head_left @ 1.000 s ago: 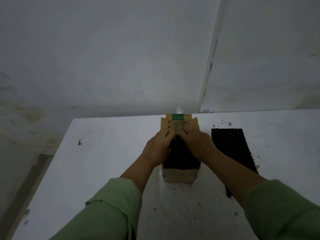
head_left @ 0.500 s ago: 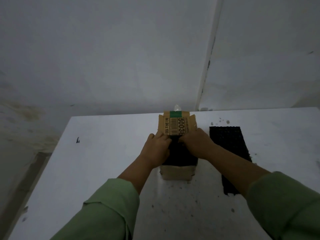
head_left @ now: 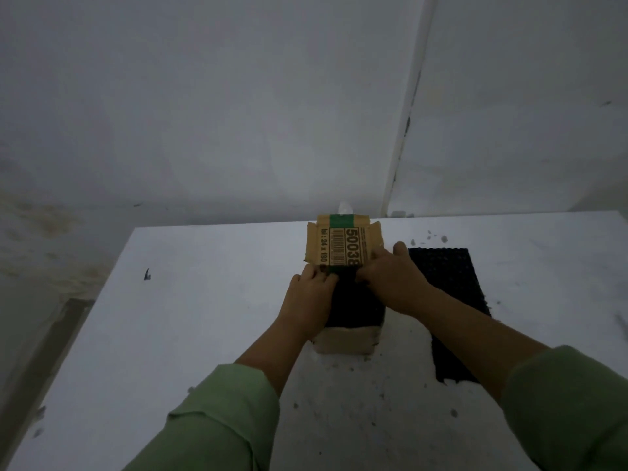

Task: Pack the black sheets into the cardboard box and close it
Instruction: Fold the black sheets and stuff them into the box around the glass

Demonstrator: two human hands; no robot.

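A small cardboard box (head_left: 343, 343) stands on the white table, its printed lid flap (head_left: 339, 244) with a green band raised at the far side. Black sheets (head_left: 353, 305) fill the open top. My left hand (head_left: 311, 302) lies along the box's left edge, fingertips at the base of the lid flap. My right hand (head_left: 390, 277) rests on the sheets, fingers curled at the flap's lower right edge. A separate stack of black sheets (head_left: 452, 290) lies on the table just right of the box, partly behind my right forearm.
The white table (head_left: 204, 317) carries dark crumbs near the box and at the far right. Its left edge drops to a stained floor. White walls rise close behind. A small white object (head_left: 345, 207) peeks out behind the lid flap.
The lid flap has tipped up further, showing more of its printed face. Both hands have shifted slightly toward its base; the right hand's fingers now reach the flap's right corner.
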